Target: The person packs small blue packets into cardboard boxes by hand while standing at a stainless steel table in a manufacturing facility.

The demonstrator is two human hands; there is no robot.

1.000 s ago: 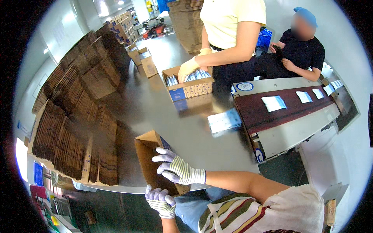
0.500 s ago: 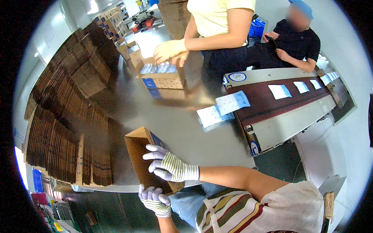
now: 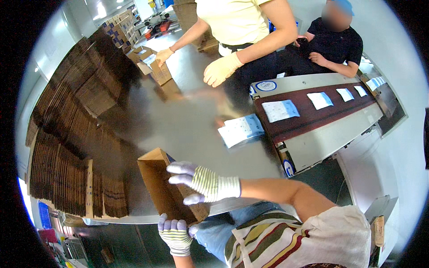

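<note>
An upright, open-topped cardboard box (image 3: 154, 176) stands tilted at the near edge of the steel table, and no contents show inside. My left hand (image 3: 175, 236), in a striped knit glove with purple fingertips, grips its near lower edge, fingers curled over the rim. Over the box's right wall is my right hand (image 3: 206, 181) in a matching glove, its fingers stretched out and thumb apart. Whether it touches the wall I cannot tell.
Tall stacks of flattened cartons (image 3: 62, 165) line the left. White-and-blue packets (image 3: 241, 129) lie at the end of a dark conveyor belt (image 3: 308, 118) carrying several more. Across the table, a person in yellow handles another box (image 3: 161, 73); a person in black sits behind the belt.
My right hand has moved slightly right and its fingers have straightened. The person opposite has pushed the filled box away to the far left. Packets have advanced off the belt.
</note>
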